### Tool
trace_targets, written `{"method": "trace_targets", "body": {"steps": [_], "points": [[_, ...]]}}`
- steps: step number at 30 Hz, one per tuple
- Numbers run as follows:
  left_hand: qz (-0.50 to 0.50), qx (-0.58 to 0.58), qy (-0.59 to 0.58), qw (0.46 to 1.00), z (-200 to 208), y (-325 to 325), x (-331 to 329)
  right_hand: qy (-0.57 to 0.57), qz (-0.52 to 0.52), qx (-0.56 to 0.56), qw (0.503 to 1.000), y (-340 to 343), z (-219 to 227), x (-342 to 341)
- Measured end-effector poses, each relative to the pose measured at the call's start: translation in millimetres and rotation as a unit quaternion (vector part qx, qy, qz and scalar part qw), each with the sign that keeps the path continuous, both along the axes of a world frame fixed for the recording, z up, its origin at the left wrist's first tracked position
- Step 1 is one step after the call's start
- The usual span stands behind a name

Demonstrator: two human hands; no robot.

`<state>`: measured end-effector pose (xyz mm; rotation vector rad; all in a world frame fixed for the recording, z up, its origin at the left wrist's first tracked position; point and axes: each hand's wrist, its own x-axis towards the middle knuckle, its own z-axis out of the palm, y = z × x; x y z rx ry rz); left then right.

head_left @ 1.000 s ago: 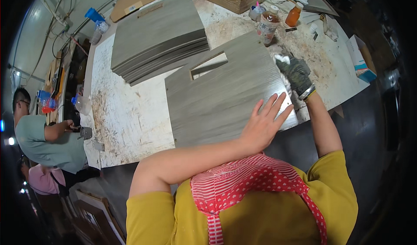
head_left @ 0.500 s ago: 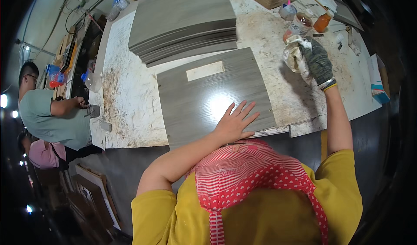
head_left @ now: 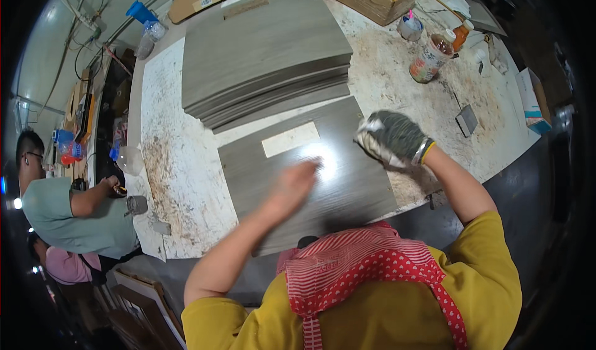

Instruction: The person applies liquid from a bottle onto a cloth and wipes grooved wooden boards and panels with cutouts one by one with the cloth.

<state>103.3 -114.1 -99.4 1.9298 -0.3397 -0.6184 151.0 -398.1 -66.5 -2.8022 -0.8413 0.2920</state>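
A grey wood-grain panel with a rectangular cutout lies on the worktable before me. Over its middle, just below the cutout, is my bare left hand, smeared by motion so its fingers are unclear. My right hand, in a dark grey knitted glove, is closed on a crumpled whitish cloth at the panel's right edge. Most of the cloth is hidden under the glove. Beyond the panel stands a stack of similar grey panels.
At the far right are a clear cup of brownish liquid, an orange bottle and a wooden box. A small dark block lies right of my glove. A co-worker in a green shirt is at the left.
My right hand has brought the cloth from beside the cup to the panel's right edge. My left hand, spread flat on the panel before, has moved left and is blurred.
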Motion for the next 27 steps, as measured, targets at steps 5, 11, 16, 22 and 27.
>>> {"method": "trace_targets", "body": {"steps": [5,11,16,22,27], "points": [[0.370,-0.016,-0.306,0.877,84.1,140.5,138.1,-0.311,-0.073,0.037,0.947,-30.1,14.8,55.9],[0.390,0.032,0.011,0.920,64.2,161.9,210.3,-0.053,-0.187,0.193,0.962,-2.1,21.4,121.2],[0.289,-0.065,0.018,0.955,67.3,150.0,216.3,-0.091,-0.213,0.178,0.956,15.1,32.0,119.6],[0.290,-0.082,-0.105,0.948,87.3,153.0,208.3,-0.097,-0.210,0.266,0.936,5.8,23.3,118.6],[0.242,0.027,-0.355,0.903,130.6,128.7,153.8,-0.089,-0.179,0.320,0.926,-33.7,-25.0,108.7]]}}
